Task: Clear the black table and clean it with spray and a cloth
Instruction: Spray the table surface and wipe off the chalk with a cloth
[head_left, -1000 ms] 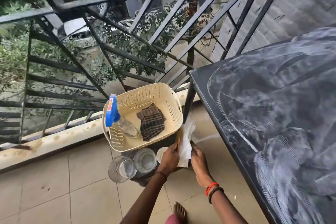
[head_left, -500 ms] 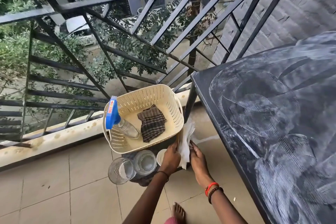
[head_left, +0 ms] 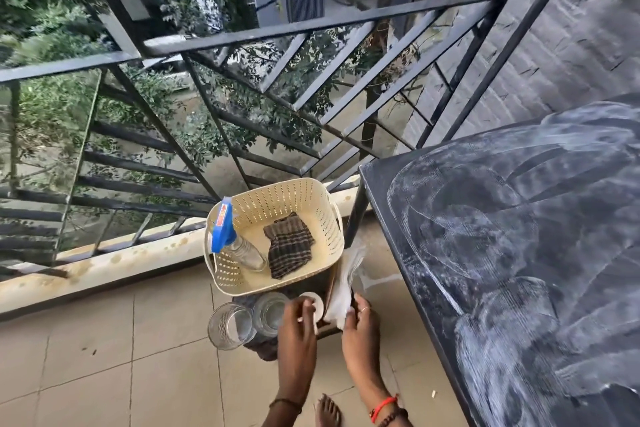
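**Both hands low, in front of the basket**

My right hand [head_left: 356, 326] grasps a crumpled white sheet [head_left: 341, 284] just off the near right corner of the cream perforated plastic basket [head_left: 277, 185]. My left hand [head_left: 298, 321] curls over a small white round cup [head_left: 316, 302] in front of the basket; I cannot tell whether it grips. In the basket lie the clear spray bottle with a blue head [head_left: 242, 250] and a dark checked cloth [head_left: 289, 248]. The black counter [head_left: 519, 253], streaked white, stands right of it.

left hand [head_left: 298, 321]: thin dark wristband [head_left: 284, 403] | right hand [head_left: 358, 328]: ring [head_left: 363, 309] on one finger, red thread [head_left: 384, 404] and dark bead bracelet [head_left: 393, 418] at wrist | foot [head_left: 327, 409]: bare
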`<state>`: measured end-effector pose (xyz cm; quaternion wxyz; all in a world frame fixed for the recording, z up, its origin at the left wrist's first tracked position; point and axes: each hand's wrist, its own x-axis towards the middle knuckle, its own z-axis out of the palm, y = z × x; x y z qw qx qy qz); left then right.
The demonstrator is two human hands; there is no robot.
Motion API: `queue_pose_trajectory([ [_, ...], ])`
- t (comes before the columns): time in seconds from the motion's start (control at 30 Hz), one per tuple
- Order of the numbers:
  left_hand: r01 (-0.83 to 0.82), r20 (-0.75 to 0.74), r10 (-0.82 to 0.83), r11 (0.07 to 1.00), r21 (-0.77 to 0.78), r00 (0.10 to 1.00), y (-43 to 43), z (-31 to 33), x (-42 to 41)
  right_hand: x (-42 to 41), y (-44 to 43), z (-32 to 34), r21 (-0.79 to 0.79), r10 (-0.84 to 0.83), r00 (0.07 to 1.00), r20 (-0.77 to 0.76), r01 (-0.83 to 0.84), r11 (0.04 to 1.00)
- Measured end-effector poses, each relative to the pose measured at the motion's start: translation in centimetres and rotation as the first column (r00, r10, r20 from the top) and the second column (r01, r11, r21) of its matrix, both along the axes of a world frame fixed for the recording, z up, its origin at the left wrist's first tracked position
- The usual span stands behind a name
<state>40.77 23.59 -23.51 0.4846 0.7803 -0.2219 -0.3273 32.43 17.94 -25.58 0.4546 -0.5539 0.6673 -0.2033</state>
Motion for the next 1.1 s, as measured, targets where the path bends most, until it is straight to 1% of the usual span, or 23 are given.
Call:
queue_pose_trajectory([
  [0.1, -0.12, 0.138, 0.132, 0.989, -0.09, 0.982, 1.9, 2.5, 1.4, 0.9, -0.3, 3.2, -0.116, 0.042, 0.998, 0.057, -0.035, 0.993],
  [0.2, -0.243, 0.147, 0.26, 0.962, -0.121, 0.955, 3.0, 4.0, 3.9, 2.5, -2.0, 6.3, -0.163, 0.105, 0.986, 0.128, -0.083, 0.983],
  [0.3, -0.272, 0.133, 0.282, 0.958, -0.093, 0.95, 3.3, 4.2, 6.9, 4.6, -4.6, 7.5, -0.115, 0.173, 0.974, 0.15, -0.156, 0.981],
  [0.4, -0.232, 0.16, 0.242, 0.97, -0.078, 0.957, 2.4, 4.2, 10.1, 7.3, -6.9, 6.6, -0.062, 0.252, 0.963, 0.093, -0.247, 0.967],
  [0.47, -0.2, 0.131, 0.209, 0.977, -0.079, 0.969, 1.2, 4.5, 12.1, 9.4, -7.9, 5.5, 0.008, 0.335, 0.942, 0.03, -0.335, 0.942],
  [0.57, -0.121, 0.102, 0.133, 0.985, -0.12, 0.986, -0.5, 5.0, 14.2, 11.6, -9.4, 3.4, 0.09, 0.408, 0.912, -0.04, -0.404, 0.91],
  [0.63, -0.039, 0.108, 0.052, 0.992, -0.12, 0.993, -1.4, 4.8, 15.4, 12.7, -10.6, 1.8, 0.15, 0.407, 0.91, -0.077, -0.393, 0.907],
  [0.7, 0.059, 0.081, -0.05, 0.993, -0.105, 0.995, -2.1, 4.3, 16.4, 13.5, -11.6, 0.0, 0.211, 0.404, 0.906, -0.128, -0.373, 0.903],
  [0.8, 0.157, 0.045, -0.152, 0.98, -0.125, 0.987, -3.0, 4.0, 17.6, 14.7, -12.7, -2.3, 0.288, 0.447, 0.869, -0.211, -0.381, 0.878],
  [0.93, 0.167, 0.053, -0.162, 0.979, -0.12, 0.985, -4.0, 3.5, 18.6, 16.2, -13.6, -4.7, 0.331, 0.499, 0.821, -0.277, -0.406, 0.852],
  [1.03, 0.209, 0.124, -0.196, 0.972, -0.105, 0.973, -4.4, 2.6, 19.5, 16.7, -14.1, -6.2, 0.347, 0.517, 0.797, -0.313, -0.411, 0.843],
  [1.1, 0.204, 0.139, -0.187, 0.971, -0.122, 0.973, -4.6, 2.1, 20.1, 17.0, -14.3, -6.8, 0.344, 0.525, 0.78, -0.341, -0.416, 0.842],
])
